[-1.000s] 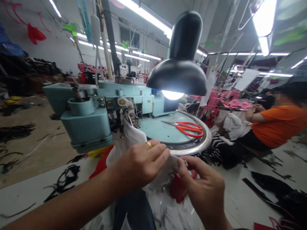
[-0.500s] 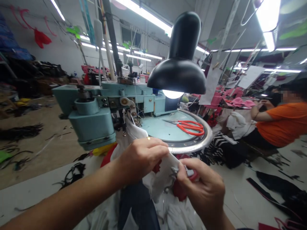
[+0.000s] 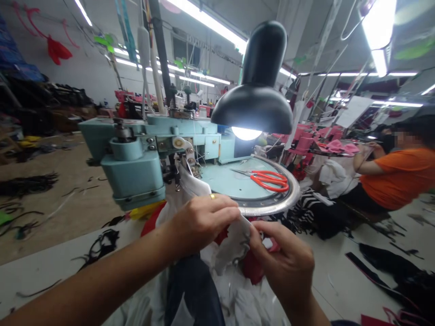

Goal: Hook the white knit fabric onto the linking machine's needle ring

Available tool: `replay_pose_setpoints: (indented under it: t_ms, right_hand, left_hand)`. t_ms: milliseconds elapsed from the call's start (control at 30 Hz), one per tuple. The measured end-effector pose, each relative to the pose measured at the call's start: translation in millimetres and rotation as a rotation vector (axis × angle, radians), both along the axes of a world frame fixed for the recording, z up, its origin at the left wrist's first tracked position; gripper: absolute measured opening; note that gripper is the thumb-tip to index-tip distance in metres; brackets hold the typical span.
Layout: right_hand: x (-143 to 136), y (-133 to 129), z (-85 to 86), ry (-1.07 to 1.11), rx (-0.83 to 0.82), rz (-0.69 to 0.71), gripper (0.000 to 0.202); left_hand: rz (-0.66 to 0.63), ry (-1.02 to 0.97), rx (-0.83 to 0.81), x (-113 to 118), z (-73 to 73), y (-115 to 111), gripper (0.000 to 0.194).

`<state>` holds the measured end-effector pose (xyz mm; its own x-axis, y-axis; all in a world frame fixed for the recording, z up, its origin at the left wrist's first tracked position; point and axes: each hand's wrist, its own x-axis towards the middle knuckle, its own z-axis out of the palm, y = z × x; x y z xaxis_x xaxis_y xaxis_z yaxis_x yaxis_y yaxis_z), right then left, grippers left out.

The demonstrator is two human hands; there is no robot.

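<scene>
A strip of white fabric (image 3: 194, 183) runs from the head of a pale teal linking machine (image 3: 132, 167) along the near rim of its toothed round dial (image 3: 272, 207). My left hand (image 3: 207, 222), with a ring on one finger, presses its closed fingers on the fabric at the dial's edge. To its right, my right hand (image 3: 285, 258) pinches the fabric's edge between thumb and fingers. The loose part of the cloth hangs below both hands. Red scissors (image 3: 270, 180) lie on the dial plate, apart from my hands.
A black lamp (image 3: 254, 99) hangs lit over the dial. White cloth (image 3: 251, 303) heaps below my hands. Black and striped garments (image 3: 316, 210) lie to the right. Further right sits a person in an orange top (image 3: 401, 176). Dark scraps (image 3: 105, 246) lie on the left.
My right hand has shifted slightly left and up along the fabric edge, closer to my left hand. My left hand keeps nearly the same place on the rim.
</scene>
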<state>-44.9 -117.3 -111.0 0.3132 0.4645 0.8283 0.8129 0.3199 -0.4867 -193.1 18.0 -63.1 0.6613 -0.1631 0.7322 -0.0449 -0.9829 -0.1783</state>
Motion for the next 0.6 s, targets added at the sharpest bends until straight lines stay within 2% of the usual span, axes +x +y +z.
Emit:
replay_pose_setpoints:
  t_ms: [133, 233, 300, 467, 600]
  right_hand:
    - [0.9, 0.7, -0.4, 0.041, 0.003, -0.072, 0.007]
    - [1.0, 2.8, -0.6, 0.043, 0.006, -0.092, 0.006]
    - [0.7, 3.6, -0.7, 0.047, 0.005, -0.100, 0.005]
    - [-0.4, 2.9, -1.0, 0.083, -0.023, -0.092, 0.005]
    - [1.4, 2.2, -1.7, 0.098, -0.026, -0.111, 0.006]
  left_hand:
    - [0.033, 0.013, 0.138, -1.5, -0.6, -0.7, 0.017]
    - [0.072, 0.071, 0.155, -2.1, 3.7, -1.8, 0.020]
    - [0.099, 0.146, 0.106, -1.3, 11.2, -1.0, 0.022]
    - [0.110, 0.397, -0.177, 10.5, 38.2, 3.1, 0.014]
    - [0.272, 0.429, -0.210, 24.0, 45.5, -1.0, 0.019]
